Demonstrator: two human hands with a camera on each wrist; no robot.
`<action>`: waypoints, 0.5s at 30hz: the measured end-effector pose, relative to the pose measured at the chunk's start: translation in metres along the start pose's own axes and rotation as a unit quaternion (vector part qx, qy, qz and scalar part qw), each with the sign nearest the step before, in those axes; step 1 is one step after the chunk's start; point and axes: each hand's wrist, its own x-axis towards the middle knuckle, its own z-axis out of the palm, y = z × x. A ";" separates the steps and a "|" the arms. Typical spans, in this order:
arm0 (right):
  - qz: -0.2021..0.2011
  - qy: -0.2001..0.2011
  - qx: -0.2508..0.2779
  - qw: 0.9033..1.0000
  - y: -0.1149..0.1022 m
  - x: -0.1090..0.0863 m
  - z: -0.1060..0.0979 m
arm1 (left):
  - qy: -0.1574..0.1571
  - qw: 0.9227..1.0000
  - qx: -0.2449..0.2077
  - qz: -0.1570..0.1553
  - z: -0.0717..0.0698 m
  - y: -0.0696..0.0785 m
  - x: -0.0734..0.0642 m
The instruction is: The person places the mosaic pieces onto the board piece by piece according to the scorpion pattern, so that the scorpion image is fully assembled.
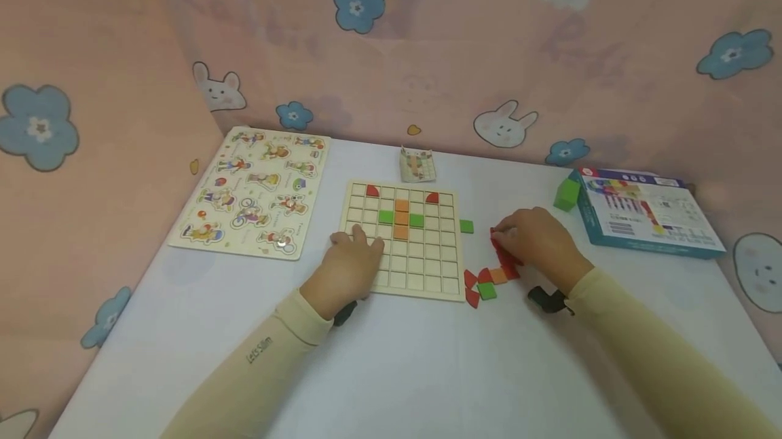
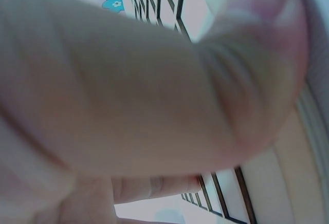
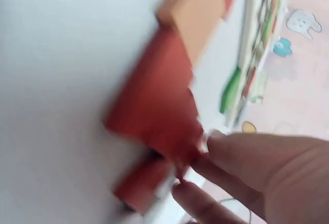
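My left hand (image 1: 349,266) rests on the left side of the cream wooden grid board (image 1: 431,283), fingers spread over its squares. Its thumb fills much of the left wrist view. Orange squares (image 1: 400,218), two green squares (image 1: 386,217) and two red quarter-circle pieces (image 1: 432,198) lie in the grid. To the right of the board, my right hand (image 1: 540,242) pinches a red piece (image 1: 493,231) between thumb and fingertips. Beneath that hand are more red pieces (image 3: 154,90), blurred and partly overlapping, beside an orange square (image 3: 198,16).
Loose red, orange and green pieces (image 1: 487,291) lie by the board's lower right corner, a green square (image 1: 467,226) beside its right edge. A picture puzzle board (image 1: 250,188) stands left. Behind are a folded pattern sheet (image 1: 418,165), a green block (image 1: 567,193) and a box (image 1: 650,212).
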 end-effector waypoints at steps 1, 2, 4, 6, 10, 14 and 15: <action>0.000 0.005 -0.002 1.000 0.000 0.000 0.002 | 0.000 1.000 0.002 0.000 0.000 0.000 0.000; 0.001 0.011 -0.005 1.000 -0.001 0.000 0.004 | 0.000 1.000 0.002 0.000 -0.001 0.000 0.000; 0.005 0.023 -0.009 1.000 -0.003 0.001 0.007 | -0.002 1.000 -0.003 -0.002 -0.001 0.000 -0.001; 0.007 0.039 -0.013 0.999 -0.007 0.003 0.008 | -0.004 1.000 -0.003 -0.002 -0.001 0.000 -0.001; 0.006 0.063 -0.037 0.997 -0.014 0.007 0.010 | -0.007 1.000 0.008 0.000 0.000 0.000 0.000; 0.010 0.071 -0.058 0.996 -0.020 0.009 0.013 | -0.009 1.000 0.018 0.000 -0.001 0.001 0.000; 0.012 0.072 -0.059 0.996 -0.021 0.009 0.013 | -0.009 1.000 0.018 -0.001 -0.001 0.001 -0.001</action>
